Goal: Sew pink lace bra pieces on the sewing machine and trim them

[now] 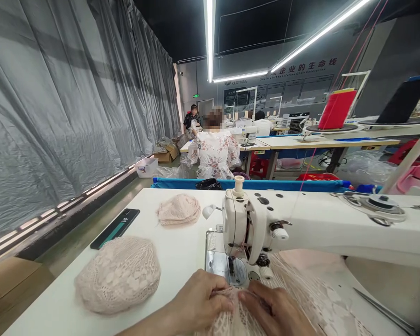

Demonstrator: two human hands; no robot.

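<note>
A white sewing machine (301, 224) stands on the white table (175, 252) in front of me. My left hand (199, 301) and my right hand (271, 308) lie close together just before the needle, each with fingers pressed down and pinching a piece of pale pink lace fabric (301, 298). The lace runs under the presser foot (233, 270) and spreads to the right under the machine arm. A rounded pile of the same lace (121, 275) sits to the left of my hands. A smaller pink lace piece (179, 210) lies farther back.
A dark phone (115, 227) lies at the table's left edge. Red (337, 108) and black thread cones stand at the right. Other people sit at tables behind. A grey curtain (56, 102) lines the left aisle; cardboard (7, 277) lies on the floor.
</note>
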